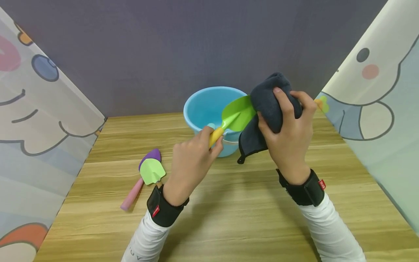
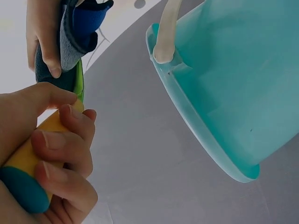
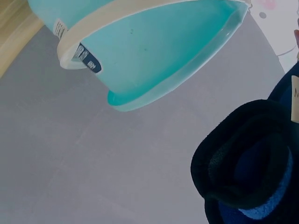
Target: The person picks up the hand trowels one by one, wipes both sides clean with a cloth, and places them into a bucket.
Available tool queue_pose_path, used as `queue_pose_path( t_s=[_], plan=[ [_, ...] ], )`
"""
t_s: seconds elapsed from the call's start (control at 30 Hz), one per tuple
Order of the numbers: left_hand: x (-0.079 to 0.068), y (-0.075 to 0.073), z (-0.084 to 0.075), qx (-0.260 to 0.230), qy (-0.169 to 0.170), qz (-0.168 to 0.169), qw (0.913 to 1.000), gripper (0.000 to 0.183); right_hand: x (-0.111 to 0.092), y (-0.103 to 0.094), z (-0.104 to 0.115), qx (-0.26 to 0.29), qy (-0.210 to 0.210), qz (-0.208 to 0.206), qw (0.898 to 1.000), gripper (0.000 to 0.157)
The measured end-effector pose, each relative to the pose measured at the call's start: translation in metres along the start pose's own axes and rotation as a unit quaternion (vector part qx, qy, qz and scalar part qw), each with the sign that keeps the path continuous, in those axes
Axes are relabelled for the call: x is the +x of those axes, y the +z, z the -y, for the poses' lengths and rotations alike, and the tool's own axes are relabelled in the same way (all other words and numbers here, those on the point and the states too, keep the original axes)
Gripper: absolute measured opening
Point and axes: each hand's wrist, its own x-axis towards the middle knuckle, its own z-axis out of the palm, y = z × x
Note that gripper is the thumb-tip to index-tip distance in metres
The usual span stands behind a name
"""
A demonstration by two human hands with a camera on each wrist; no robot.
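The green shovel (image 1: 240, 112) is up in the air, between the two hands. Its yellow handle (image 1: 216, 136) is in the left hand (image 1: 193, 156), which has its fingers curled around it. In the left wrist view, the round end of the handle is blue-green. The green blade points away from the left hand and over to the right hand (image 1: 291, 127).

The right hand grips a dark gray cloth (image 1: 270, 102), with its fingers bent over it. The cloth touches the blade and hides its tip. One corner of the cloth hangs down and has a little loop (image 1: 241, 160). The wrist views show some bright blue on the cloth too.

There is one blue bucket (image 1: 201, 105). It stands on the wooden table (image 1: 235, 225), just past the left hand, and the green blade is in front of part of it. The bucket has one white handle (image 2: 166, 37).

I count three shovels. One is held, and two lie on the table to the left of the left hand: a purple shovel (image 1: 136, 189) with a pink handle, and a pale green shovel (image 1: 152, 171) with its blade on top of the purple one. There are two black wrist bands (image 1: 306, 187), one on each arm
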Motion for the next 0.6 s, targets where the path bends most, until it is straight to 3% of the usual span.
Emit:
queue_pose_path(
  t_s=[0.3, 0.6],
  plan=[
    [0.001, 0.000, 0.007, -0.008, -0.025, 0.005, 0.9996, 0.022, 0.002, -0.007, -0.003, -0.002, 0.003, 0.013, 1.000, 0.050],
    [0.004, -0.001, 0.015, -0.080, -0.081, 0.033, 0.9929, 0.020, 0.005, -0.013, 0.001, 0.023, 0.014, -0.008, 1.000, 0.049]
  ],
)
